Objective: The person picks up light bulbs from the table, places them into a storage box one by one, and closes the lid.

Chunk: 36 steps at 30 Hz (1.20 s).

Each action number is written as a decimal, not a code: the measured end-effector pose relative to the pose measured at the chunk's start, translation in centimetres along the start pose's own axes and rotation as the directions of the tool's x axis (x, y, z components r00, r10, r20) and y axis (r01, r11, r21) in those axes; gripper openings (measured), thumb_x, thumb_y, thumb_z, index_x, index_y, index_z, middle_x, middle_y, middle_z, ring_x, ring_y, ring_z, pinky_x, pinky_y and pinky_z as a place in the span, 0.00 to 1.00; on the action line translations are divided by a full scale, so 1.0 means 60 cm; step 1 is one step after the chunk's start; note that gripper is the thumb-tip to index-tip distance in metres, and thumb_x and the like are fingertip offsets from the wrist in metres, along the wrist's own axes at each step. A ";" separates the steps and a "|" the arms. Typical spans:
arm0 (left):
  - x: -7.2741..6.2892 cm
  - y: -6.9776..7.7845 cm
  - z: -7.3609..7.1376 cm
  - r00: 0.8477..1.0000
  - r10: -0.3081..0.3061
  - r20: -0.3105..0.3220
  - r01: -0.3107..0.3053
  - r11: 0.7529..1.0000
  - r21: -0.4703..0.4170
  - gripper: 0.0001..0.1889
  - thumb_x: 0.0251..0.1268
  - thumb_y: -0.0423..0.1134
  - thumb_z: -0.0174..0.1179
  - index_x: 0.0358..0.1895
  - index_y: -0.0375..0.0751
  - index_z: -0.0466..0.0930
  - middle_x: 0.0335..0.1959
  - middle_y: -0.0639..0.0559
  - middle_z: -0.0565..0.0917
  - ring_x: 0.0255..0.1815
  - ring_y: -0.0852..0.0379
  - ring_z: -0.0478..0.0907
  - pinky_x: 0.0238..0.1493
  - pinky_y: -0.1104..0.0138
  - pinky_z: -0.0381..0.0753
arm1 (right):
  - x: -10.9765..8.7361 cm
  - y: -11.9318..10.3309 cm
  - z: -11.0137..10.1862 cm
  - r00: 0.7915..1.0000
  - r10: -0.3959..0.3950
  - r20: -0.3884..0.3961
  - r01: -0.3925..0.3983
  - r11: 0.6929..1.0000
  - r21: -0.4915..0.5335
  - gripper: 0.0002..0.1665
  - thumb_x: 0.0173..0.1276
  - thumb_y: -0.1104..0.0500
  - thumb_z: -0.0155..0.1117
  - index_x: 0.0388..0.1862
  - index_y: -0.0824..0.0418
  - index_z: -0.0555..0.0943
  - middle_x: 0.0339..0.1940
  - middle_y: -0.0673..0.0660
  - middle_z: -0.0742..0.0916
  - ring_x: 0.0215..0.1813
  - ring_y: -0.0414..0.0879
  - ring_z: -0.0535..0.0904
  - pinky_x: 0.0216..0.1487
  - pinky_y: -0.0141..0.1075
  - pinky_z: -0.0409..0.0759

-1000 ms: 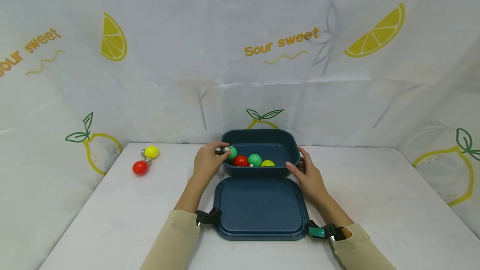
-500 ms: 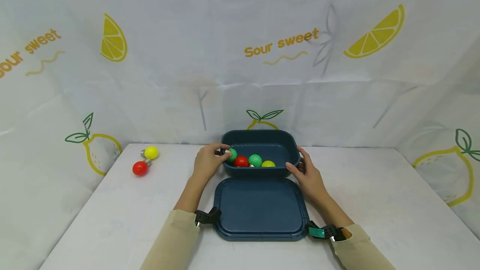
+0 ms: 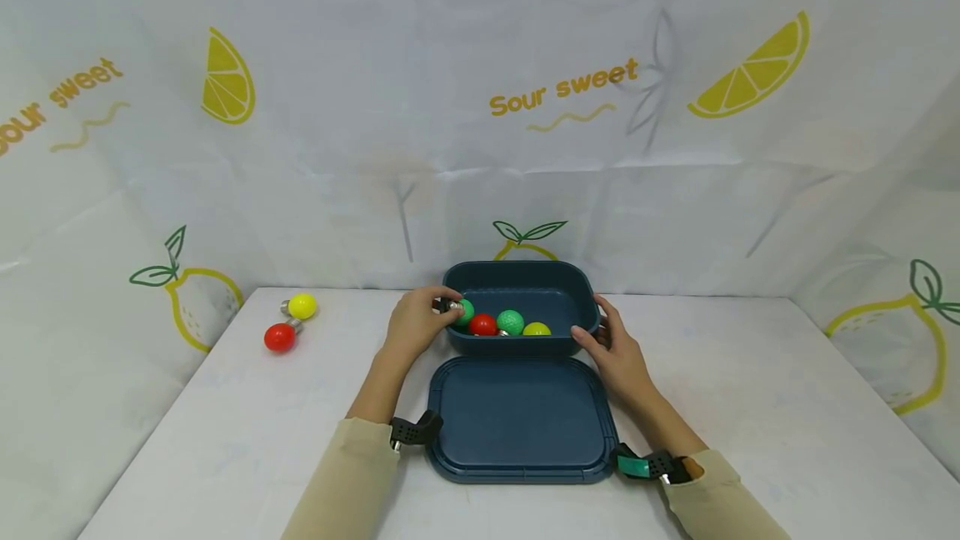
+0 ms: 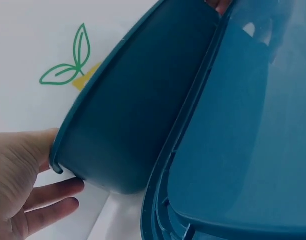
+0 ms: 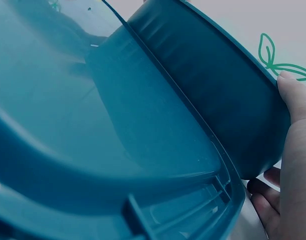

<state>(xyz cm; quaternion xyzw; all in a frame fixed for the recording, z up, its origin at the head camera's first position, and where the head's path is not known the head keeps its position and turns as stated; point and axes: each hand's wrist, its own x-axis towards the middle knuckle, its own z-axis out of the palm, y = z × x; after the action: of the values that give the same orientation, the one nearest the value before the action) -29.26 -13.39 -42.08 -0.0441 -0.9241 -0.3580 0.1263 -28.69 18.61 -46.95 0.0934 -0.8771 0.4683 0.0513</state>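
Over the left end of a dark blue box (image 3: 555,304), my left hand (image 3: 415,325) pinches a green light bulb (image 3: 467,312) by its silver base. A red bulb (image 3: 482,324), a textured green bulb (image 3: 511,322) and a yellow bulb (image 3: 536,329) lie along the near side inside the box. My right hand (image 3: 621,359) grips the box's right near corner, thumb on the near wall and fingers around the side. In the right wrist view that thumb (image 5: 296,97) lies against the wall near the rim. The left wrist view hides the bulbs behind the box wall (image 4: 123,105).
A flat dark blue lid (image 3: 523,419) lies on the white table (image 3: 750,382), just in front of the box. At the left, a yellow bulb (image 3: 302,305) and a red bulb (image 3: 280,337) lie close together. A lemon-printed white sheet (image 3: 337,148) hangs behind.
The green bulb in my left hand has sunk slightly lower at the box's left end. My right hand, the box, the lid and the other bulbs stay in place.
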 end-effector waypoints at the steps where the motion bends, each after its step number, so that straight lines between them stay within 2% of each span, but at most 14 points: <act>1: 0.000 0.001 -0.001 1.000 -0.001 -0.002 0.001 1.000 0.000 0.11 0.63 0.45 0.71 0.47 0.50 0.89 0.46 0.48 0.90 0.46 0.49 0.85 0.37 0.63 0.79 | 0.000 0.000 0.000 1.000 0.000 -0.001 0.000 1.000 0.002 0.46 0.76 0.41 0.58 0.84 0.48 0.49 0.73 0.73 0.73 0.68 0.67 0.77 0.69 0.61 0.75; 11: -0.001 -0.005 -0.001 1.000 0.017 -0.003 -0.017 1.000 0.009 0.12 0.62 0.45 0.72 0.47 0.49 0.89 0.48 0.48 0.90 0.48 0.48 0.86 0.43 0.57 0.84 | 0.000 -0.002 0.002 1.000 0.001 0.002 -0.001 1.000 -0.008 0.46 0.76 0.41 0.57 0.84 0.49 0.48 0.73 0.73 0.72 0.69 0.68 0.76 0.69 0.61 0.74; 17: -0.002 -0.010 -0.009 0.999 0.053 -0.005 -0.053 0.998 0.023 0.10 0.67 0.45 0.67 0.48 0.49 0.89 0.49 0.48 0.90 0.48 0.48 0.87 0.44 0.57 0.86 | 0.000 -0.002 0.003 1.000 0.003 0.007 -0.003 1.000 -0.008 0.46 0.76 0.40 0.57 0.84 0.48 0.48 0.74 0.73 0.72 0.69 0.67 0.76 0.69 0.61 0.74; 23: -0.005 -0.004 -0.040 0.991 0.120 -0.061 -0.116 0.991 0.065 0.11 0.70 0.45 0.64 0.49 0.47 0.89 0.50 0.49 0.90 0.48 0.48 0.87 0.43 0.55 0.86 | 0.001 0.001 -0.003 1.000 -0.015 -0.005 0.015 1.000 -0.003 0.45 0.77 0.41 0.57 0.84 0.48 0.49 0.73 0.72 0.74 0.68 0.67 0.77 0.68 0.61 0.75; 26: -0.008 -0.001 -0.061 0.988 0.132 -0.077 -0.123 0.986 0.110 0.12 0.70 0.45 0.64 0.50 0.49 0.88 0.51 0.50 0.89 0.48 0.48 0.87 0.46 0.52 0.85 | 0.002 0.003 -0.006 1.000 -0.017 -0.006 0.017 1.000 -0.011 0.45 0.77 0.41 0.56 0.84 0.47 0.49 0.73 0.72 0.73 0.69 0.67 0.77 0.69 0.61 0.74; 30: -0.010 -0.003 -0.086 0.989 0.112 -0.093 -0.100 0.987 0.129 0.13 0.70 0.46 0.64 0.52 0.48 0.88 0.52 0.48 0.89 0.50 0.46 0.87 0.46 0.51 0.86 | 0.002 0.003 -0.008 1.000 -0.006 -0.002 0.006 1.000 -0.013 0.45 0.77 0.40 0.55 0.84 0.47 0.48 0.73 0.73 0.73 0.70 0.67 0.76 0.69 0.62 0.73; 36: -0.019 -0.016 -0.122 0.986 0.061 -0.153 -0.043 0.992 0.118 0.14 0.70 0.45 0.65 0.54 0.46 0.87 0.54 0.46 0.88 0.51 0.43 0.86 0.52 0.51 0.86 | 0.004 0.002 -0.003 1.000 -0.002 0.014 0.002 1.000 -0.008 0.46 0.77 0.40 0.56 0.84 0.47 0.48 0.73 0.73 0.73 0.69 0.68 0.76 0.69 0.62 0.73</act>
<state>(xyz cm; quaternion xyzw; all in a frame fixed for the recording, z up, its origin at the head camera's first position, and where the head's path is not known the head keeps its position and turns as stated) -26.84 -19.01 -37.80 -0.0328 -0.9288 -0.3037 0.2100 -28.94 18.79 -46.93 0.0974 -0.8792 0.4642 0.0461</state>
